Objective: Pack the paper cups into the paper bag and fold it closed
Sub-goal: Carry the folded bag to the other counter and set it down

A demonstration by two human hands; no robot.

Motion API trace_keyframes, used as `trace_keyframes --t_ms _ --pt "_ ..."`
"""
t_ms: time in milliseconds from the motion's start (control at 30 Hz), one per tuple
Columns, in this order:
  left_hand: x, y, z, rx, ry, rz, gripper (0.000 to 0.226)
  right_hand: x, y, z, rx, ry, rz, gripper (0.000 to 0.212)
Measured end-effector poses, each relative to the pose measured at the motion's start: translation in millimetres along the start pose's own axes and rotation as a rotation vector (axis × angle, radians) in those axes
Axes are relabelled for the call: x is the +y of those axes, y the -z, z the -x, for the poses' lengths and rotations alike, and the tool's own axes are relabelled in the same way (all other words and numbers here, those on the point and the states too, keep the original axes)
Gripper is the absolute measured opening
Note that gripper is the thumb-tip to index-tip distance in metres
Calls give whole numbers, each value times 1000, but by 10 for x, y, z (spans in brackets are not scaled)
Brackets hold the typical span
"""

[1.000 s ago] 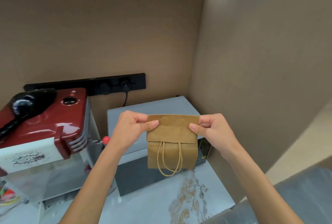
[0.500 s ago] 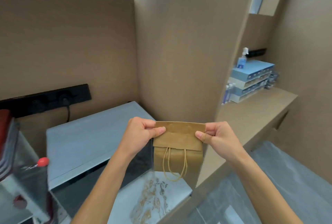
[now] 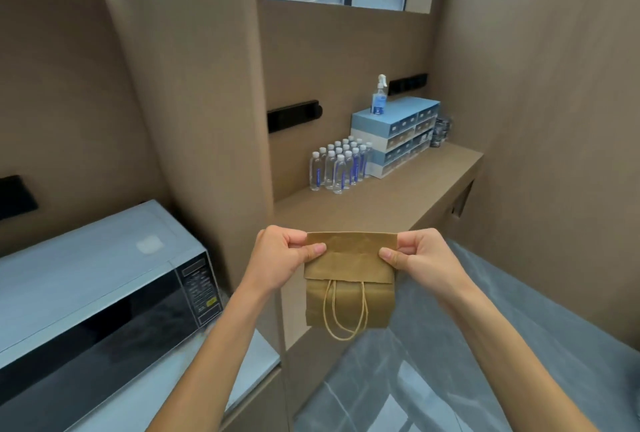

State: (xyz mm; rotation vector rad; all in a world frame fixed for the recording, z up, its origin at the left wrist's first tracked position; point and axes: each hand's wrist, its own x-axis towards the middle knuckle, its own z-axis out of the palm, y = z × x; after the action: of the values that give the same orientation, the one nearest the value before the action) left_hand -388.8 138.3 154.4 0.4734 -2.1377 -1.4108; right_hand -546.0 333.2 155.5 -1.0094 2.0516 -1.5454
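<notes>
A small brown paper bag (image 3: 349, 287) hangs in the air in front of me, its top folded over forward and its two string handles dangling below the flap. My left hand (image 3: 284, 260) pinches the folded top at the left corner. My right hand (image 3: 420, 256) pinches it at the right corner. No paper cups are in sight; what is inside the bag is hidden.
A silver microwave (image 3: 104, 289) stands on the counter at my left. Behind a brown partition, a brown counter (image 3: 398, 196) carries several water bottles (image 3: 341, 163), a blue drawer box (image 3: 398, 133) and a spray bottle (image 3: 379, 95). Grey floor lies below right.
The view has swung to the right: the red machine left the frame and the side counter with bottles came in. Both hands keep the same hold on the folded bag.
</notes>
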Motion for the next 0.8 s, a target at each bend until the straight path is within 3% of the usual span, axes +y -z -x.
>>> trace_keyframes --t_ms 233,500,800 --pt "-28 -561 -548 16 -26 -35 52 356 526 -443 31 -7 0 13" --pt "-385 -829 -1524 79 -6 -28 51 735 787 -1555 -18 6 29 41" --pt "-955 -819 -2622 139 116 0 46 1038 780 -2969 -146 -45 79 19"
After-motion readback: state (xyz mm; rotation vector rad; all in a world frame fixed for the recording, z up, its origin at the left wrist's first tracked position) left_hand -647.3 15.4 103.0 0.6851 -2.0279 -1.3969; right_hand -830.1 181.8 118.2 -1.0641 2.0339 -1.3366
